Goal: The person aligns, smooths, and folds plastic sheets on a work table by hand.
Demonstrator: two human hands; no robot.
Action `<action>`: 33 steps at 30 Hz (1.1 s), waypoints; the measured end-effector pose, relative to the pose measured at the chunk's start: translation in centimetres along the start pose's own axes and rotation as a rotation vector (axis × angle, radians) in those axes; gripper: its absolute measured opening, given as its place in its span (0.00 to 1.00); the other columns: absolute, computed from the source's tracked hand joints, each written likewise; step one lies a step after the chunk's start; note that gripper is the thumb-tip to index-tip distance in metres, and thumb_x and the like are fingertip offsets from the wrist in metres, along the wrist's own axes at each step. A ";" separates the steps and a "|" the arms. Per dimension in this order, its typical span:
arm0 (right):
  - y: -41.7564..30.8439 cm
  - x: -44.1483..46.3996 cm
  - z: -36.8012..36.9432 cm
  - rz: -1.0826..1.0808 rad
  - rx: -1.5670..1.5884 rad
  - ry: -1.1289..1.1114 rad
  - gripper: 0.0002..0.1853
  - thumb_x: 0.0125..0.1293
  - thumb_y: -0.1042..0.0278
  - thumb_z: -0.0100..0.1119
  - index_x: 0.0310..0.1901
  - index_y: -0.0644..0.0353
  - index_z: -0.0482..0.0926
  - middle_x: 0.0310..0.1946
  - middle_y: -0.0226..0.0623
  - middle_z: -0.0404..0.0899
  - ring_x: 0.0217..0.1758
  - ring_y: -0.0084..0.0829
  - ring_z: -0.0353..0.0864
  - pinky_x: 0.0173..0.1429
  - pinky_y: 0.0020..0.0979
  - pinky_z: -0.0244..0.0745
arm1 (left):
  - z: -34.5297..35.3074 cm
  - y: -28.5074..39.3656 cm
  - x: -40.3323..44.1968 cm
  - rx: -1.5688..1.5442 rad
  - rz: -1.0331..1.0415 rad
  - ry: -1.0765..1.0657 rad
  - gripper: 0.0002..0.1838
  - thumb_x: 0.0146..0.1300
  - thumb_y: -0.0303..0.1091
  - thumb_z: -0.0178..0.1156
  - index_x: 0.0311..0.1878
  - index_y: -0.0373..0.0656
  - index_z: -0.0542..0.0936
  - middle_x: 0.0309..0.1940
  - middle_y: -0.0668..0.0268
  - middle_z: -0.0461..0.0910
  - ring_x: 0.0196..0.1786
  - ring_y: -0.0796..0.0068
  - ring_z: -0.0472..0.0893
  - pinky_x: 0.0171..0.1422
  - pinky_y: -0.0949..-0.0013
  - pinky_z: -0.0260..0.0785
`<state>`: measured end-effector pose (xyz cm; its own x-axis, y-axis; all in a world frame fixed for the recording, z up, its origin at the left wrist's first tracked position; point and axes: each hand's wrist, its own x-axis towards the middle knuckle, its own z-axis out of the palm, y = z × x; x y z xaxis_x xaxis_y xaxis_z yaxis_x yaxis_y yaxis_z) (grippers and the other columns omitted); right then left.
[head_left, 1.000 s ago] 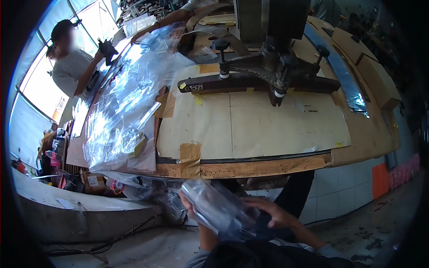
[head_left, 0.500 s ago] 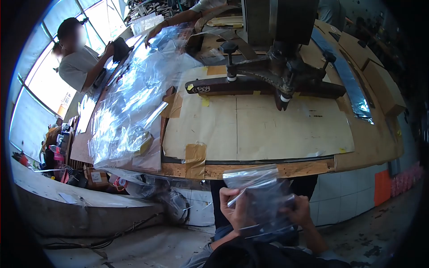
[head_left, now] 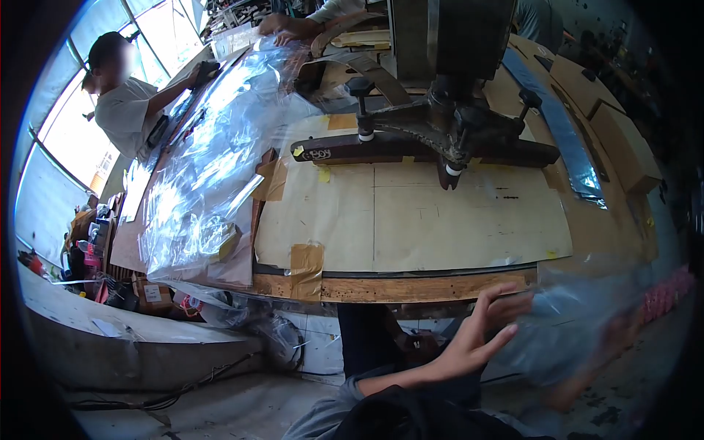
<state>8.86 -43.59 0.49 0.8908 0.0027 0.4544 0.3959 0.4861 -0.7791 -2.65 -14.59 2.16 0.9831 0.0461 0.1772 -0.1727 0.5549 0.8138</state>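
My left hand (head_left: 488, 326) is in front of the table's near edge, its fingers stretched out and the thumb apart. Beyond its fingertips hangs a piece of clear plastic film (head_left: 572, 312), blurred by motion. At the film's right side is my right hand (head_left: 620, 334), also smeared; the film is in its grip, though the single fingers do not show clearly. Behind them on the table lies a pale board (head_left: 455, 227) with a drawn centre line, taped at its edges. A dark press bar (head_left: 418, 152) on a metal bracket stands over it.
A heap of shiny clear plastic (head_left: 198, 183) covers the table's left side. One person (head_left: 128, 110) stands at the far left; another person's hand (head_left: 290, 29) reaches over the heap. A blue-silver strip (head_left: 554, 125) and a cardboard box (head_left: 623, 147) lie right. Cables run along the floor ledge.
The plastic film has swung from in front of me to the right with my right hand. My left hand has let go of it and opened. The view has shifted slightly.
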 end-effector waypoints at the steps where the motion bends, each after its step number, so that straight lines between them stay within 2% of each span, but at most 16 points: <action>1: -0.7 3.8 -1.0 -0.115 -0.110 0.043 0.32 0.53 0.46 0.64 0.52 0.64 0.69 0.41 0.43 0.72 0.40 0.32 0.74 0.44 0.33 0.71 | -1.2 -0.3 -0.7 0.100 -0.055 -0.065 0.21 0.69 0.26 0.50 0.63 0.40 0.58 0.58 0.53 0.73 0.63 0.63 0.71 0.70 0.62 0.56; 4: -4.2 19.3 -0.5 -0.530 -0.761 0.018 0.33 0.58 0.45 0.60 0.54 0.67 0.70 0.47 0.51 0.71 0.45 0.40 0.75 0.47 0.38 0.73 | -3.9 -0.6 -3.2 0.236 -0.132 -0.055 0.13 0.69 0.28 0.50 0.56 0.37 0.67 0.48 0.57 0.80 0.58 0.69 0.76 0.64 0.66 0.64; 7: -8.5 36.2 2.2 -1.283 -1.224 -0.338 0.34 0.63 0.44 0.56 0.57 0.69 0.70 0.53 0.59 0.71 0.50 0.48 0.77 0.51 0.43 0.75 | -5.4 0.4 -5.4 0.342 -0.109 0.115 0.10 0.69 0.27 0.50 0.50 0.36 0.72 0.45 0.59 0.82 0.53 0.73 0.79 0.55 0.71 0.70; 8: -9.3 39.6 3.0 -1.349 -1.233 -0.393 0.34 0.64 0.44 0.55 0.58 0.70 0.70 0.55 0.62 0.71 0.52 0.50 0.77 0.52 0.44 0.75 | -5.5 0.7 -6.0 0.291 -0.148 0.195 0.09 0.68 0.26 0.51 0.49 0.36 0.72 0.44 0.60 0.82 0.51 0.75 0.80 0.54 0.74 0.70; 9: -9.8 40.6 5.4 -1.263 -1.267 -0.362 0.34 0.65 0.42 0.51 0.58 0.70 0.71 0.55 0.59 0.72 0.52 0.49 0.78 0.51 0.43 0.75 | -6.0 0.2 -6.5 0.344 -0.136 0.242 0.08 0.69 0.26 0.51 0.49 0.36 0.72 0.42 0.61 0.83 0.48 0.78 0.80 0.48 0.77 0.71; 11: -7.7 38.2 7.6 -0.502 -1.182 -0.036 0.35 0.68 0.39 0.44 0.58 0.68 0.72 0.53 0.53 0.75 0.52 0.47 0.78 0.49 0.42 0.74 | -5.8 0.0 -7.0 0.312 -0.106 0.321 0.08 0.69 0.26 0.51 0.48 0.36 0.73 0.41 0.61 0.83 0.46 0.79 0.81 0.44 0.77 0.72; 12: -6.8 38.7 7.8 -0.240 -1.150 0.033 0.36 0.69 0.38 0.40 0.58 0.68 0.72 0.53 0.50 0.76 0.52 0.45 0.78 0.48 0.41 0.74 | -5.8 0.0 -7.0 0.296 -0.090 0.356 0.08 0.69 0.26 0.51 0.48 0.36 0.73 0.40 0.62 0.83 0.45 0.80 0.81 0.42 0.78 0.72; 13: -5.9 39.9 6.1 -0.049 -1.155 0.047 0.37 0.70 0.36 0.36 0.58 0.67 0.73 0.52 0.47 0.78 0.53 0.44 0.79 0.47 0.40 0.73 | -5.8 0.0 -7.1 0.301 -0.060 0.370 0.07 0.68 0.26 0.51 0.48 0.36 0.73 0.40 0.62 0.83 0.44 0.80 0.81 0.41 0.78 0.72; 15: -2.2 50.1 -4.4 0.166 -1.345 -0.184 0.32 0.70 0.42 0.42 0.58 0.65 0.71 0.51 0.45 0.77 0.54 0.41 0.78 0.58 0.38 0.70 | -5.4 0.0 -7.0 0.302 0.002 0.399 0.07 0.68 0.25 0.52 0.46 0.36 0.75 0.39 0.62 0.84 0.43 0.80 0.82 0.39 0.78 0.72; 18: 5.2 42.8 -5.6 -0.375 -1.659 -0.357 0.23 0.71 0.53 0.47 0.50 0.68 0.77 0.45 0.45 0.81 0.50 0.36 0.79 0.56 0.32 0.69 | -6.3 2.6 -7.0 0.554 0.001 0.365 0.06 0.66 0.24 0.53 0.44 0.35 0.76 0.38 0.62 0.83 0.39 0.79 0.82 0.37 0.79 0.73; 19: 5.8 36.3 -1.0 -0.268 -1.550 -0.337 0.22 0.70 0.54 0.50 0.50 0.67 0.77 0.45 0.44 0.81 0.50 0.34 0.79 0.56 0.31 0.69 | -7.0 3.7 -6.7 0.661 0.084 0.360 0.06 0.64 0.22 0.54 0.43 0.35 0.78 0.37 0.63 0.83 0.35 0.79 0.82 0.35 0.78 0.74; 21: 6.9 24.6 7.2 -0.125 -1.277 -0.300 0.19 0.68 0.57 0.53 0.47 0.67 0.78 0.44 0.43 0.81 0.50 0.32 0.79 0.57 0.31 0.68 | -9.0 5.6 -6.6 0.919 0.134 0.365 0.08 0.60 0.19 0.57 0.42 0.37 0.78 0.38 0.62 0.84 0.38 0.76 0.84 0.39 0.74 0.75; 24: 8.5 16.7 10.7 -0.147 -1.267 -0.491 0.14 0.67 0.63 0.55 0.41 0.67 0.80 0.37 0.43 0.82 0.43 0.34 0.81 0.50 0.30 0.70 | -12.5 8.9 -5.7 1.204 0.259 0.323 0.07 0.58 0.21 0.59 0.41 0.39 0.79 0.38 0.63 0.84 0.39 0.70 0.84 0.43 0.69 0.76; 27: 9.9 12.9 14.2 -0.197 -1.214 -0.566 0.10 0.65 0.68 0.56 0.35 0.69 0.80 0.31 0.44 0.80 0.33 0.36 0.80 0.41 0.32 0.71 | -14.5 13.5 -2.9 1.625 0.219 0.215 0.07 0.59 0.30 0.62 0.41 0.44 0.78 0.34 0.65 0.82 0.34 0.66 0.82 0.36 0.66 0.74; 30: 12.6 12.4 14.2 -0.252 -1.193 -0.543 0.08 0.62 0.72 0.58 0.30 0.69 0.78 0.26 0.44 0.78 0.27 0.38 0.78 0.35 0.33 0.70 | -17.5 16.4 1.6 1.744 0.305 0.001 0.05 0.61 0.32 0.61 0.37 0.45 0.76 0.28 0.68 0.80 0.27 0.70 0.81 0.30 0.67 0.72; 33: 13.5 12.8 13.6 -0.299 -1.260 -0.548 0.08 0.62 0.73 0.57 0.30 0.70 0.77 0.25 0.45 0.77 0.27 0.38 0.78 0.34 0.32 0.70 | -21.0 17.4 5.4 2.065 0.600 -0.070 0.08 0.59 0.36 0.63 0.28 0.47 0.75 0.18 0.71 0.76 0.20 0.74 0.78 0.23 0.70 0.69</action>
<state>22.61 -25.09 1.67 0.6554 0.5171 0.5505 0.7436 -0.5693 -0.3505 0.94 12.75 5.62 0.8042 -0.2238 0.5506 -0.2304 -0.9713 -0.0584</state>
